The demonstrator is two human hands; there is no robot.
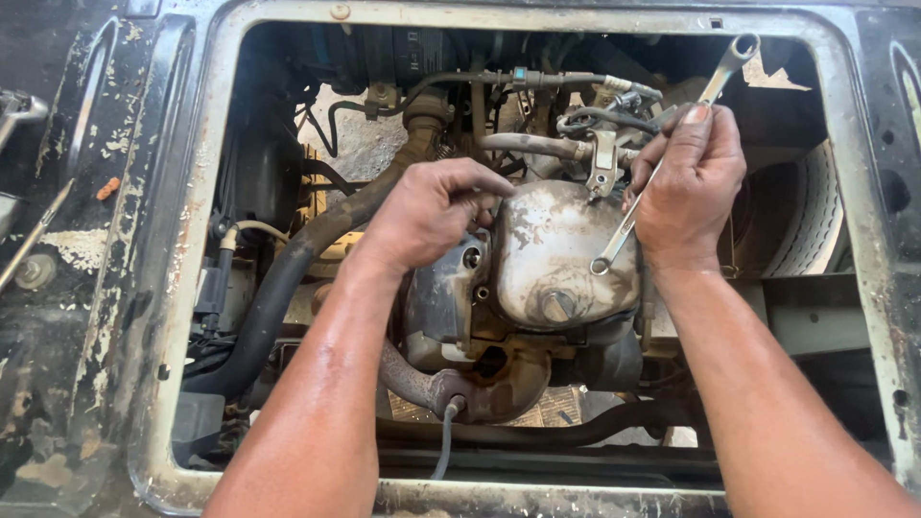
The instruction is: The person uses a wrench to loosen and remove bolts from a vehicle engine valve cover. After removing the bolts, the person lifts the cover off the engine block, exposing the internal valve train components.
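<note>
I look down through a worn metal frame opening (pixel 201 249) at a small greasy engine. My right hand (pixel 693 187) grips a long silver double-ended ring wrench (pixel 614 245) that slants from upper right to lower left, its lower ring beside the domed engine cover (pixel 556 254). My left hand (pixel 432 211) reaches in from the lower left, fingers curled and pinched at the cover's left edge; whether it holds something small is hidden.
A thick black hose (pixel 288 288) curves down the engine's left side. Thin pipes and a metal bracket (pixel 602 163) cross above the cover. A tyre (pixel 811 221) shows at right, an exhaust pipe (pixel 422 384) below, and flaking painted bodywork (pixel 86 240) at left.
</note>
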